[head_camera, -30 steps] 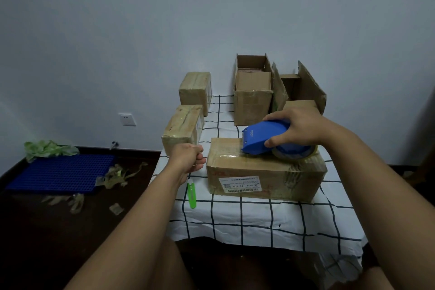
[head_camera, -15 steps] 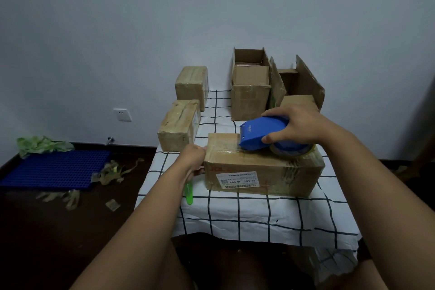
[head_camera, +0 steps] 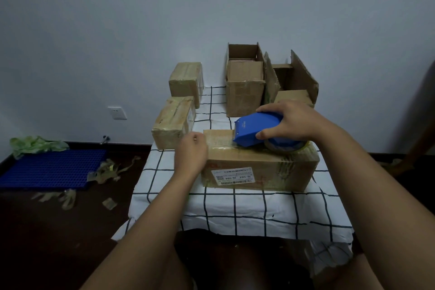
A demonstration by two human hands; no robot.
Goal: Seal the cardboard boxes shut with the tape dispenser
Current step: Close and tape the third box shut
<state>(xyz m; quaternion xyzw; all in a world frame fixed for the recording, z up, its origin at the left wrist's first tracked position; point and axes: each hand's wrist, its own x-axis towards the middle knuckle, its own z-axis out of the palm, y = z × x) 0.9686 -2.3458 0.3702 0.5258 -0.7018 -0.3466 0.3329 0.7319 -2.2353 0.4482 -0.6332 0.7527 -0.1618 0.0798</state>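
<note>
right hand (head_camera: 290, 122): tape dispenser (head_camera: 256, 130) is gripped from above, fingers curled over it
dispenser: blue, nose set on top of the near box (head_camera: 259, 167)
left hand (head_camera: 191, 154): pressed to the box's left end; grip state cannot be told
near box: label side faced front, near the tabletop (head_camera: 235, 212) front edge
other boxes: two taped ones at left edge, two open ones at back edge

white label (head_camera: 232, 175) on near cardboard box (head_camera: 270, 167), upside-down "J6-S04", barcode beneath
</note>
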